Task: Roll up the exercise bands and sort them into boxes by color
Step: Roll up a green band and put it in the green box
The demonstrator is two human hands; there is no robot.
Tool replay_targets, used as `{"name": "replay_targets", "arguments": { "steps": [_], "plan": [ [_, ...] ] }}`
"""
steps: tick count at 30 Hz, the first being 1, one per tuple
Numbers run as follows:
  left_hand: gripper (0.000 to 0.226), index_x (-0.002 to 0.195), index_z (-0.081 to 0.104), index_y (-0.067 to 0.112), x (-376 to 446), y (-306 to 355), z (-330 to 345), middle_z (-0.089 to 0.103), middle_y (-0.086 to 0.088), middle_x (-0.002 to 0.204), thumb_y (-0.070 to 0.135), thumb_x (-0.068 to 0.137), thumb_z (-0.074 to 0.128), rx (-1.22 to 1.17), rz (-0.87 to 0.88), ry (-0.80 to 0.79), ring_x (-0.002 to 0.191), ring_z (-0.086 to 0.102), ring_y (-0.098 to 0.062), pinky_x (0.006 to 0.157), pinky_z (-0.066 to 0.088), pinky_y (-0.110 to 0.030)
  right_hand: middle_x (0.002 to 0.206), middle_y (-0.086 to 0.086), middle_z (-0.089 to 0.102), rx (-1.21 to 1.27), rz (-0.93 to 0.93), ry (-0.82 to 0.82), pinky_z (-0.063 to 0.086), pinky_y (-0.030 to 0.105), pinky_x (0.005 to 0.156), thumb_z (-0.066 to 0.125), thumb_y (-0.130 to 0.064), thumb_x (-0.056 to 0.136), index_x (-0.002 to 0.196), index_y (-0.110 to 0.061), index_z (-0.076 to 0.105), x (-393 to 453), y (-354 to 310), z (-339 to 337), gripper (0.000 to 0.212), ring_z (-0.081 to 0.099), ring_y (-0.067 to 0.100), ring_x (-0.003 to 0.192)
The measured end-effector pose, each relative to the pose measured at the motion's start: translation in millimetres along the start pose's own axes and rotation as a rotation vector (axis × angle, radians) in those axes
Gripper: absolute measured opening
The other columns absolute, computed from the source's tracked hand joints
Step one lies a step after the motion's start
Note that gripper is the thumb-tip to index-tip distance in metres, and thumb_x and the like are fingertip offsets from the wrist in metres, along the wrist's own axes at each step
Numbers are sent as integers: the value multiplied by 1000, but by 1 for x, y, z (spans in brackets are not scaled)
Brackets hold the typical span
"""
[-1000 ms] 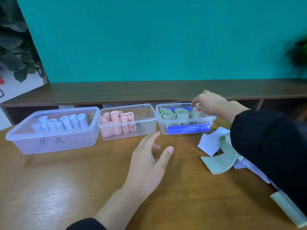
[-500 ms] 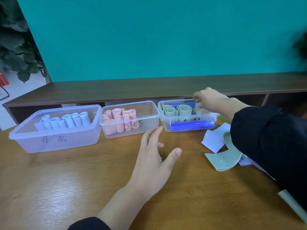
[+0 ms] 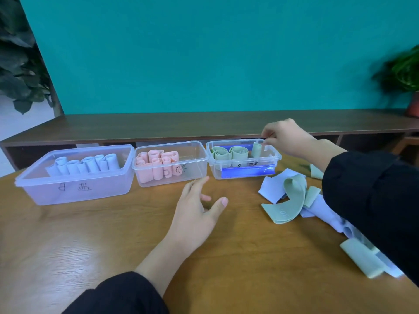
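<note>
The right hand (image 3: pixel 286 138) sets a rolled green band (image 3: pixel 257 150) upright at the right end of the green box (image 3: pixel 243 158), its grip pinching the roll's top. It should be seated snug against the neighbouring rolls before release, or it may unroll. The left hand (image 3: pixel 195 214) hovers over the worktop (image 3: pixel 90 234), fingers spread and holding nothing.

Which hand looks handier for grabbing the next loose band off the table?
Probably the left hand: it hovers open and empty above the table, near the loose green band. The right hand is over the right box, beside a green roll.
</note>
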State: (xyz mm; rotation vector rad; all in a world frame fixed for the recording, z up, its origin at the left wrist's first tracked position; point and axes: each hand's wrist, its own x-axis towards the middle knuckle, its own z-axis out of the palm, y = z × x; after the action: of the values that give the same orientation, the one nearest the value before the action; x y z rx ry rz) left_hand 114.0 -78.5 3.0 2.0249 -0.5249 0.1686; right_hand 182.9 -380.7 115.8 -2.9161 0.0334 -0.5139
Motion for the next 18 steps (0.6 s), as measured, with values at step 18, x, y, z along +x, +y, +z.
{"name": "replay_targets", "arguments": {
  "steps": [18],
  "plan": [
    [73, 158, 29, 28, -87, 20, -32, 36, 2, 161, 47, 96, 63, 242, -37, -294, 147, 37, -15, 121, 30, -34, 83, 3, 68, 125, 277, -137, 53, 36, 68, 60, -35, 96, 84, -15, 66, -194, -60, 38, 24, 65, 24, 80]
  ]
}}
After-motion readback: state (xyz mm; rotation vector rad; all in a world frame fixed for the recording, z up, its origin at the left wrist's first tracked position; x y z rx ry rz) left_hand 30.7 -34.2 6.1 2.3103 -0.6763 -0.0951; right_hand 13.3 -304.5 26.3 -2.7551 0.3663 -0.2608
